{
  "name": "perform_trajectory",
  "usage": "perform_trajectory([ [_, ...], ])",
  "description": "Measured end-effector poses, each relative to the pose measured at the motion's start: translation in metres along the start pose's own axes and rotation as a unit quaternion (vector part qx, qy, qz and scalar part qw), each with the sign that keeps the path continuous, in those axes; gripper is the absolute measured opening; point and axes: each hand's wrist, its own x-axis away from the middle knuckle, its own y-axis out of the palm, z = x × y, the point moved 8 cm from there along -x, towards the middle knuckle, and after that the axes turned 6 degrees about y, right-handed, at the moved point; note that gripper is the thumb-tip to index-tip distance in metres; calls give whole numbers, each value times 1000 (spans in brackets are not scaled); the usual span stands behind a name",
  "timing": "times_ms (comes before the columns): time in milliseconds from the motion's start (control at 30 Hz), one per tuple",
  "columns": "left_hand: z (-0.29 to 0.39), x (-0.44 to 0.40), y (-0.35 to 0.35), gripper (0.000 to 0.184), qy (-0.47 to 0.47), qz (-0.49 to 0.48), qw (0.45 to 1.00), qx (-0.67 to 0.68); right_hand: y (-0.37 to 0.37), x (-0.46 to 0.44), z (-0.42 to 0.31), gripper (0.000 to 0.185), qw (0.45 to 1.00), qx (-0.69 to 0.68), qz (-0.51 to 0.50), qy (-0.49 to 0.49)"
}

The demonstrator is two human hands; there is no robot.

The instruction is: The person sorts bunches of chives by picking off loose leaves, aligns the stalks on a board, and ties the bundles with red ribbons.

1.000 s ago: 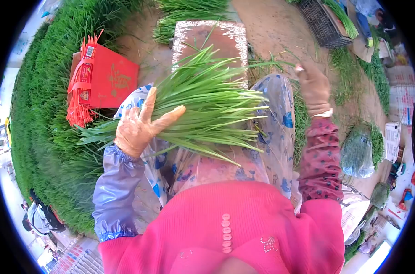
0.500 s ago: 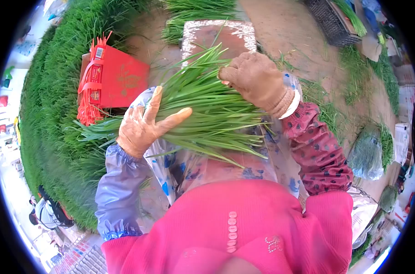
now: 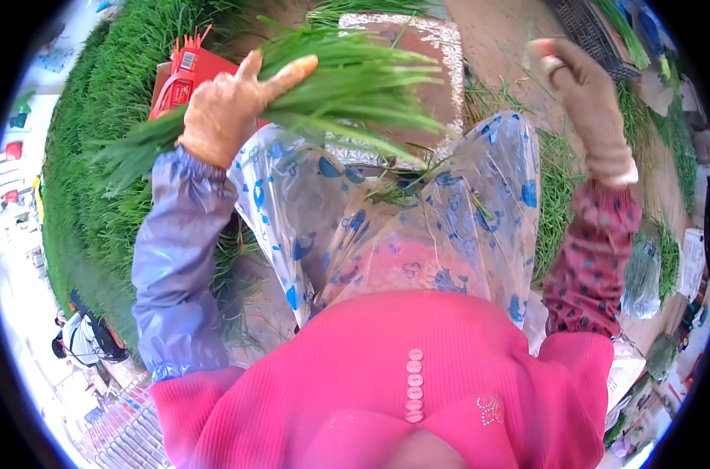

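My left hand (image 3: 223, 113), in a tan rubber glove, grips a bunch of garlic chives (image 3: 347, 78). The long green leaves fan out to the right of the hand, blurred by motion, and more of them trail to its lower left. My thumb and index finger stick out over the bunch. Out to the right, my right hand (image 3: 589, 102), in a brown knit glove with bare fingertips, is raised apart from the bunch. Its fingers are loosely bent, with no thing seen between them. Beneath the bunch stands a brown board with a white patterned border (image 3: 441, 70).
A large bank of green chives (image 3: 97, 195) fills the left. A red packet of ties (image 3: 184, 70) lies against it. Clear plastic with blue prints (image 3: 323, 195) covers my lap. Loose leaf scraps (image 3: 558, 203) litter the right floor, near a dark crate (image 3: 585, 35) and a plastic-wrapped bundle (image 3: 642, 273).
My left hand has carried the chives up and away from my lap, partly covering the red packet. My right hand has left the bunch and swung out to the right.
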Motion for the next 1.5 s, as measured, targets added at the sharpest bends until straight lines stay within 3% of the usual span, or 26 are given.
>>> perform_trajectory([
  [33, -11, -9, 5, 84, -5, -11, 1000, 15, 33, 23, -32, 26, 982, -112, -153, -23],
  [67, -22, -17, 7, 82, -11, -20, 999, 28, 60, 47, -66, 26, 928, -218, -299, -48],
  [133, -36, -32, -9, 81, -24, -31, 999, 3, 120, 96, -95, 22, 788, -245, -563, 45],
  [200, -54, -46, -22, 86, -60, -42, 997, 22, 180, 109, -94, 20, 765, -212, -608, -1],
  [267, -60, -51, -46, 82, -77, -74, 994, 12, 230, 93, -87, 25, 810, -183, -558, -6],
  [333, -66, -46, -70, 81, -88, 77, 990, 76, 265, 76, -77, 25, 846, -164, -507, 2],
  [567, 2, 0, -102, 67, -92, 157, 968, 174, 299, 48, -52, 27, 889, -156, -429, 30],
  [667, 48, 36, -70, 63, -103, 32, 977, 186, 298, 46, -47, 27, 893, -155, -420, 31],
  [733, 79, 55, -56, 63, -88, 36, 967, 235, 297, 46, -44, 28, 895, -155, -416, 31],
  [900, 138, 95, -35, 76, -145, -61, 931, 330, 294, 46, -39, 29, 899, -152, -410, 32],
  [967, 151, 97, -45, 90, -49, -57, 923, 378, 292, 45, -38, 30, 901, -150, -406, 31],
  [1000, 138, 99, -47, 90, -49, -59, 921, 381, 291, 44, -37, 30, 902, -147, -404, 30],
  [1067, 114, 109, -38, 104, 58, -213, 786, 578, 288, 43, -34, 31, 905, -142, -400, 28],
  [1133, 58, 116, -36, 108, -23, -330, 640, 693, 284, 42, -30, 32, 907, -141, -397, 28],
  [1200, 0, 114, -30, 110, -207, -201, 498, 818, 282, 42, -27, 32, 910, -134, -391, 26],
  [1333, 14, 18, -43, 138, -117, 29, 447, 886, 269, 42, -16, 34, 918, -131, -374, 24],
  [1367, 44, 0, -33, 148, -98, 8, 375, 922, 267, 43, -14, 34, 919, -130, -372, 21],
  [1400, 72, -8, -21, 146, -80, -12, 358, 930, 265, 42, -11, 34, 921, -128, -368, 20],
  [1467, 113, 4, 26, 124, 0, -71, 496, 865, 264, 44, -3, 35, 924, -116, -365, 17],
  [1500, 157, 15, 42, 109, -31, -198, 309, 930, 263, 43, 0, 35, 925, -114, -361, 14],
])
